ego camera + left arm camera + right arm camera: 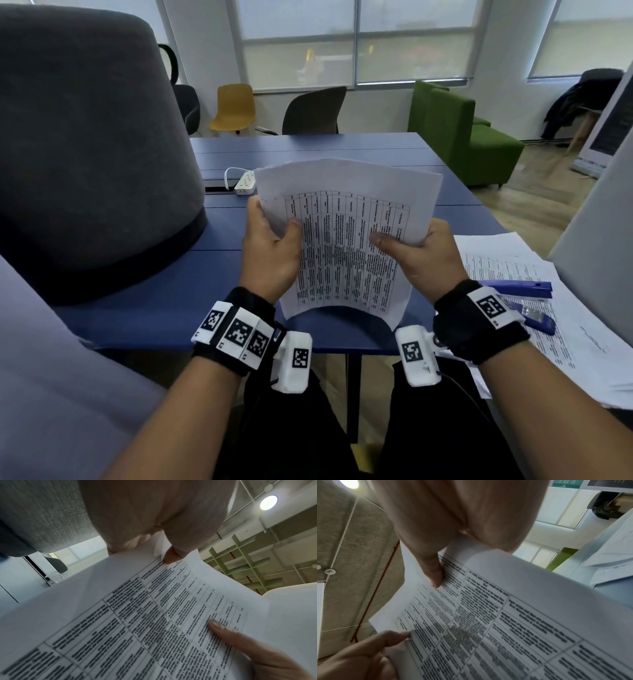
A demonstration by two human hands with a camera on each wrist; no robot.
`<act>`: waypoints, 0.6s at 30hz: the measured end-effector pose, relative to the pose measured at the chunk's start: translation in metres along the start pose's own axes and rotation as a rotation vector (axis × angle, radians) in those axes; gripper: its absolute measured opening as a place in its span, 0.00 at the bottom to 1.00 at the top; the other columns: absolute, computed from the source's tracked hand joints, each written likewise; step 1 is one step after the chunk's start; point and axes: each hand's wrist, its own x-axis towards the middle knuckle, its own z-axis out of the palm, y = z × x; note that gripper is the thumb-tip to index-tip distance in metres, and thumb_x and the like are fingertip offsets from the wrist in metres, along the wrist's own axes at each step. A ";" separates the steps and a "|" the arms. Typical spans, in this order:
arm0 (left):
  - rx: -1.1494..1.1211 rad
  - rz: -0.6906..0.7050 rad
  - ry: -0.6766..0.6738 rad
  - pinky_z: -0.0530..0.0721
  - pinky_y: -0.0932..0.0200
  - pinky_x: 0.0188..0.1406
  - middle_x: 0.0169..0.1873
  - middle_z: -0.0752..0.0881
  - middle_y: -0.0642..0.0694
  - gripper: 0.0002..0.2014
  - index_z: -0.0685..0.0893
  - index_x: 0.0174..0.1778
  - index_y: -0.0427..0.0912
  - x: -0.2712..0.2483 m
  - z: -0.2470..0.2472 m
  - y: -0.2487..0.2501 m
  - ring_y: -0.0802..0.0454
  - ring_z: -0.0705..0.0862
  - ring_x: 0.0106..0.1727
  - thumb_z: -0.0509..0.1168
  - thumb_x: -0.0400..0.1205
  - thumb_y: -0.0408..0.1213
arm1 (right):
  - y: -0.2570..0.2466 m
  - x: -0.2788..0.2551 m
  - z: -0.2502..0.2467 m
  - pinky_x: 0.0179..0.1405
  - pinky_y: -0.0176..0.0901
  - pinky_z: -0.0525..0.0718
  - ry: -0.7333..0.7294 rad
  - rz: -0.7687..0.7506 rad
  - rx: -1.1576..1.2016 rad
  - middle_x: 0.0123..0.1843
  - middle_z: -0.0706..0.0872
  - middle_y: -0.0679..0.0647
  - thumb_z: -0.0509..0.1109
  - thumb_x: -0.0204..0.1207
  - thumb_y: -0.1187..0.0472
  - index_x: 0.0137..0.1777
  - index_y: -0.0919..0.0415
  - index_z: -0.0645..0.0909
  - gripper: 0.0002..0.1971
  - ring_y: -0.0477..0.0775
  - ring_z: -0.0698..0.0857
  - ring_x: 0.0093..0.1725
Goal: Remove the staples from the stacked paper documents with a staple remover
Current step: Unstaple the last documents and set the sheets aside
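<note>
I hold a sheaf of printed papers [346, 240] upright and bowed over the blue table [191, 308]; its top sheet carries a dense table of text. My left hand [270, 243] grips its left edge, thumb on the front. My right hand [419, 255] grips the right edge, thumb pressed on the print. The left wrist view shows the papers [145, 615] with my left thumb [171, 557] at the margin. In the right wrist view my right thumb [433, 573] lies on the papers [513, 622]. A small blue tool [536, 321], perhaps the staple remover, lies by a blue stapler [517, 289].
A spread pile of printed sheets [575, 349] covers the table's right side, under the stapler. A big grey felt dome [89, 154] stands on the left. A white power strip [245, 183] lies behind the papers. Chairs and a green sofa [459, 137] stand beyond the table.
</note>
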 end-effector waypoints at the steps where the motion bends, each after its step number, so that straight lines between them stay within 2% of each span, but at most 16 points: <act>1: 0.014 -0.003 -0.004 0.88 0.62 0.57 0.55 0.88 0.55 0.15 0.73 0.64 0.45 0.002 -0.001 0.000 0.63 0.88 0.56 0.66 0.85 0.29 | -0.001 0.000 -0.001 0.56 0.54 0.91 -0.003 0.004 -0.009 0.53 0.94 0.53 0.80 0.74 0.67 0.58 0.60 0.90 0.13 0.53 0.93 0.54; 3: 0.047 -0.006 -0.031 0.88 0.55 0.59 0.56 0.88 0.52 0.14 0.73 0.64 0.43 0.006 -0.002 0.000 0.58 0.88 0.58 0.66 0.85 0.31 | -0.003 0.003 -0.003 0.57 0.56 0.90 0.001 0.018 -0.034 0.54 0.94 0.54 0.80 0.74 0.67 0.59 0.62 0.90 0.13 0.54 0.93 0.54; 5: 0.094 -0.023 -0.070 0.86 0.53 0.60 0.55 0.88 0.53 0.14 0.73 0.64 0.44 0.012 -0.005 -0.002 0.55 0.88 0.57 0.66 0.84 0.32 | -0.006 0.010 -0.010 0.59 0.59 0.89 -0.025 0.043 -0.056 0.55 0.93 0.54 0.80 0.74 0.66 0.59 0.62 0.90 0.14 0.55 0.92 0.55; 7: 0.159 -0.107 -0.094 0.85 0.51 0.62 0.54 0.86 0.55 0.15 0.72 0.64 0.46 0.022 -0.008 -0.008 0.51 0.87 0.57 0.65 0.83 0.33 | -0.012 0.018 -0.024 0.58 0.61 0.89 -0.107 0.113 -0.111 0.53 0.94 0.54 0.82 0.73 0.59 0.58 0.58 0.90 0.14 0.59 0.92 0.54; 9: 0.188 -0.221 -0.113 0.87 0.46 0.62 0.54 0.86 0.52 0.16 0.71 0.63 0.47 0.032 -0.015 -0.016 0.44 0.88 0.59 0.66 0.82 0.33 | -0.018 0.030 -0.044 0.53 0.57 0.88 -0.154 0.225 -0.391 0.49 0.93 0.52 0.83 0.69 0.45 0.56 0.52 0.89 0.19 0.60 0.91 0.50; 11: 0.193 -0.308 -0.142 0.87 0.44 0.61 0.54 0.86 0.46 0.16 0.70 0.61 0.43 0.038 -0.021 -0.024 0.40 0.87 0.60 0.66 0.82 0.27 | -0.015 0.042 -0.073 0.51 0.46 0.83 -0.230 0.319 -0.912 0.52 0.90 0.51 0.79 0.70 0.38 0.56 0.53 0.87 0.22 0.57 0.88 0.53; 12: 0.228 -0.332 -0.165 0.87 0.43 0.61 0.55 0.85 0.43 0.16 0.69 0.60 0.43 0.041 -0.023 -0.027 0.39 0.86 0.60 0.66 0.83 0.25 | -0.010 0.046 -0.088 0.54 0.44 0.81 -0.287 0.364 -1.173 0.54 0.89 0.52 0.78 0.70 0.36 0.54 0.55 0.87 0.24 0.58 0.87 0.55; 13: 0.287 -0.352 -0.198 0.86 0.44 0.60 0.56 0.84 0.41 0.16 0.67 0.59 0.43 0.041 -0.023 -0.030 0.39 0.85 0.58 0.66 0.83 0.25 | -0.004 0.049 -0.101 0.55 0.45 0.83 -0.343 0.425 -1.382 0.53 0.89 0.53 0.78 0.68 0.34 0.47 0.55 0.86 0.24 0.60 0.86 0.55; 14: 0.348 -0.374 -0.235 0.84 0.47 0.57 0.56 0.83 0.40 0.16 0.66 0.59 0.43 0.042 -0.023 -0.035 0.40 0.84 0.57 0.66 0.83 0.25 | 0.003 0.049 -0.111 0.55 0.47 0.85 -0.381 0.503 -1.528 0.47 0.88 0.53 0.78 0.63 0.33 0.39 0.56 0.81 0.25 0.61 0.86 0.51; 16: 0.409 -0.424 -0.296 0.81 0.50 0.54 0.56 0.81 0.38 0.17 0.63 0.60 0.42 0.039 -0.021 -0.046 0.40 0.82 0.56 0.65 0.85 0.25 | 0.020 0.045 -0.122 0.50 0.47 0.89 -0.469 0.650 -1.647 0.34 0.82 0.50 0.81 0.56 0.36 0.30 0.58 0.74 0.28 0.60 0.87 0.45; 18: 0.428 -0.490 -0.320 0.81 0.49 0.55 0.56 0.82 0.38 0.17 0.63 0.61 0.41 0.036 -0.015 -0.060 0.39 0.83 0.57 0.65 0.85 0.26 | 0.035 0.036 -0.126 0.47 0.45 0.89 -0.558 0.726 -1.677 0.30 0.81 0.49 0.83 0.59 0.41 0.31 0.60 0.77 0.24 0.57 0.87 0.42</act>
